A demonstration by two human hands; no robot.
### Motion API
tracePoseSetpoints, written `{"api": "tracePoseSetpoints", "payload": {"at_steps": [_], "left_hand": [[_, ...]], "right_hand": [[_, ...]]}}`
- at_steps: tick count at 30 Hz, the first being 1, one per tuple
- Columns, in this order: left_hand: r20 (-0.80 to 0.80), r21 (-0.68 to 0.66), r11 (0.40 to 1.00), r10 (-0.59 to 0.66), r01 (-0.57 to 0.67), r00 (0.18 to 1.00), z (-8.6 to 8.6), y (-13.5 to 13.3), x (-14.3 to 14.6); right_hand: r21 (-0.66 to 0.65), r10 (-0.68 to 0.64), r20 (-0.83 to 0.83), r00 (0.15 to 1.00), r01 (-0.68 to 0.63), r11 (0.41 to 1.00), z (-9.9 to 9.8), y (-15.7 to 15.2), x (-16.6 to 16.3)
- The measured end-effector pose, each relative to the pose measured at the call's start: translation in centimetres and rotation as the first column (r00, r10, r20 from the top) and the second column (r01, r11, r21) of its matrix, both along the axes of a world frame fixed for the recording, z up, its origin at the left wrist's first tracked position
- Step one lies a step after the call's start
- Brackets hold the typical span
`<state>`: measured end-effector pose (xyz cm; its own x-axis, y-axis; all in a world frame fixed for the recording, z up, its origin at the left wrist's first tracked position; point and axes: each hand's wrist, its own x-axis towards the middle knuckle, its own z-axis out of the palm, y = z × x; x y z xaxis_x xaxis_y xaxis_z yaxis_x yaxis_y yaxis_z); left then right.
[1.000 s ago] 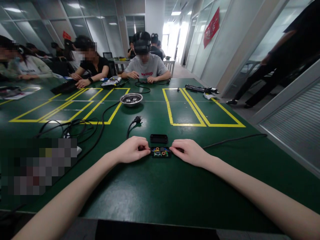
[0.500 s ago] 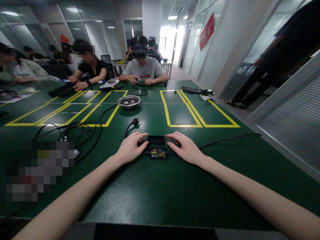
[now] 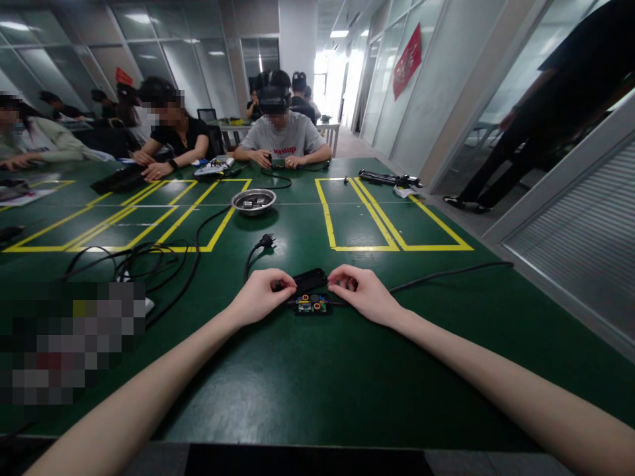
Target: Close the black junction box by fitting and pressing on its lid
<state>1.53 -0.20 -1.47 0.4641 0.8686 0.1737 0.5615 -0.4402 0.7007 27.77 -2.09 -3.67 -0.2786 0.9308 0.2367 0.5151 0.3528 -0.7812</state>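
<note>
A small black case half with an exposed circuit board [image 3: 307, 305] lies on the green table [image 3: 317, 383] in front of me. Just above it a black lid [image 3: 309, 280] is lifted and tilted. My left hand [image 3: 260, 297] pinches its left end and my right hand [image 3: 360, 292] pinches its right end. Black cables run out from both sides of the open case, one ending in a plug [image 3: 266, 241] farther back.
A metal bowl [image 3: 253, 200] with small parts sits mid-table between yellow tape rectangles [image 3: 367, 218]. Tangled black cables [image 3: 143, 261] lie to the left. Other people sit at the far edge and left side. A black tool [image 3: 389, 178] lies at the far right.
My hands left the open case, moved forward to the black lid behind it, took it by both ends and raised it, tilted, over the case.
</note>
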Motion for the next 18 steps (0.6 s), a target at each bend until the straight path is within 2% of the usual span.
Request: {"api": "tracePoseSetpoints", "payload": {"at_steps": [2,5,7,9,13,18], "left_hand": [[-0.011,0.038,0.999,-0.004,0.005,1.0,0.14,-0.04,-0.04],[-0.009,0.081,0.996,0.025,-0.024,1.0,0.22,-0.07,-0.04],[-0.014,0.075,0.995,0.07,-0.068,0.997,0.12,-0.06,0.04],[-0.043,0.073,0.991,0.116,-0.112,0.992,-0.07,-0.07,0.18],[-0.069,0.044,0.987,0.159,-0.157,0.985,-0.34,-0.1,0.4],[0.065,-0.081,0.989,0.128,-0.123,0.99,-0.37,0.05,0.33]], "right_hand": [[0.01,-0.048,-0.007,0.999,0.048,0.999,-0.15,0.05,-0.01],[0.1,-0.096,0.044,0.994,0.091,0.991,-0.26,0.12,-0.01],[0.166,-0.06,0.086,0.994,0.045,0.985,-0.24,0.14,-0.01],[0.179,0.004,0.111,0.994,-0.024,0.984,-0.15,0.14,-0.02],[0.093,0.052,0.077,0.996,-0.059,0.994,0.02,0.09,-0.03],[-0.031,0.055,-0.07,0.996,-0.058,0.998,0.03,0.03,-0.22]]}}
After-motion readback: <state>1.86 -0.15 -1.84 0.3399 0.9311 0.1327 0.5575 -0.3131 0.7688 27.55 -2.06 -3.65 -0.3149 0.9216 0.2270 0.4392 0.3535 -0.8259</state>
